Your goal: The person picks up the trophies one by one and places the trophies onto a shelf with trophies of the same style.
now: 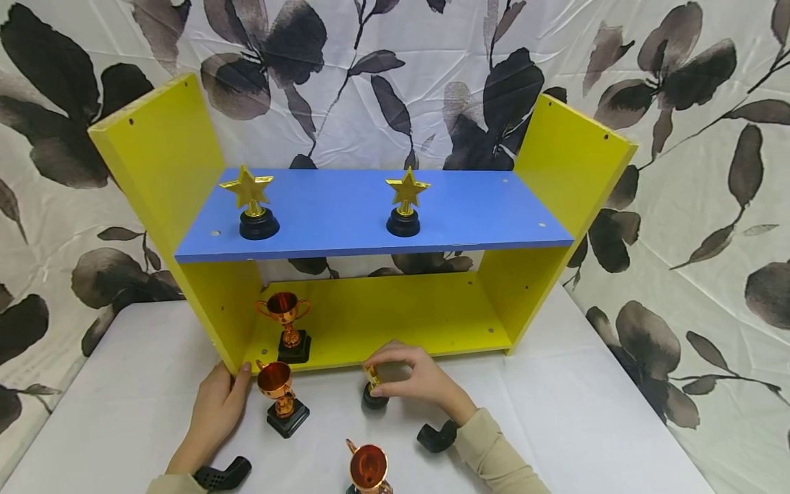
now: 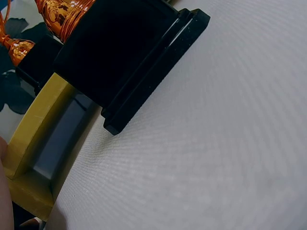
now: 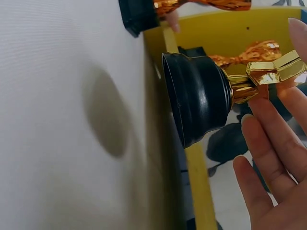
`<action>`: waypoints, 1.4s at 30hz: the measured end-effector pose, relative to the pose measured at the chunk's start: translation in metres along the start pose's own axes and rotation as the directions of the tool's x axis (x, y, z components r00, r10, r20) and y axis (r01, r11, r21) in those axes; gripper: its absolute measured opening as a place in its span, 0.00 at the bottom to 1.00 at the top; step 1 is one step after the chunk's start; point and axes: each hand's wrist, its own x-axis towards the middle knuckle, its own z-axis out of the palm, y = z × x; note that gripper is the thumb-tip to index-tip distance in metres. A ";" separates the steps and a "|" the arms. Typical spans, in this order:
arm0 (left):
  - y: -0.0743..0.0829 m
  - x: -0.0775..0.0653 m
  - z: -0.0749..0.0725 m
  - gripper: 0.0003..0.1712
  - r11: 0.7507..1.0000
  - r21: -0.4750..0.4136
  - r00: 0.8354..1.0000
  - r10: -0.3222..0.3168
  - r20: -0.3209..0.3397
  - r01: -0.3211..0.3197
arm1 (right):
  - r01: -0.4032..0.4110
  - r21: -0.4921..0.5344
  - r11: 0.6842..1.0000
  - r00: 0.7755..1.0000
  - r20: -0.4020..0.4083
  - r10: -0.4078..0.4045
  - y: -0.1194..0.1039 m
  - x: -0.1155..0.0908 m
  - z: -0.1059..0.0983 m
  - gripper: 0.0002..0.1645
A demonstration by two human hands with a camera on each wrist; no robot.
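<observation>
We see a yellow shelf (image 1: 558, 171) standing on a white table (image 1: 586, 425); our right hand (image 1: 415, 379) is just in front of the shelf's bottom board, and its fingers curl over a small gold star trophy (image 1: 374, 388), pinching the gold top while the round black base sits on the table; our left hand (image 1: 217, 406) lies flat with straight fingers, touching the shelf's front left corner; a copper cup trophy (image 1: 280, 396) stands right beside that hand, in front of the shelf; another cup trophy (image 1: 288, 327) stands inside the shelf on the bottom board; two star trophies (image 1: 253, 204) stand on the shelf's blue board (image 1: 481, 213).
</observation>
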 end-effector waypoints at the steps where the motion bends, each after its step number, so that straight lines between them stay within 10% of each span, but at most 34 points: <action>1: 0.000 0.000 0.000 0.22 1.000 0.000 1.000 -0.001 0.000 0.001 | 0.010 -0.003 1.000 1.000 -0.001 -0.010 -0.004 0.000 -0.001 0.23; 42: 0.000 0.000 0.001 0.22 1.000 -0.002 1.000 -0.006 -0.009 0.006 | 0.121 -0.085 0.989 0.992 -0.026 -0.124 -0.016 0.000 -0.027 0.23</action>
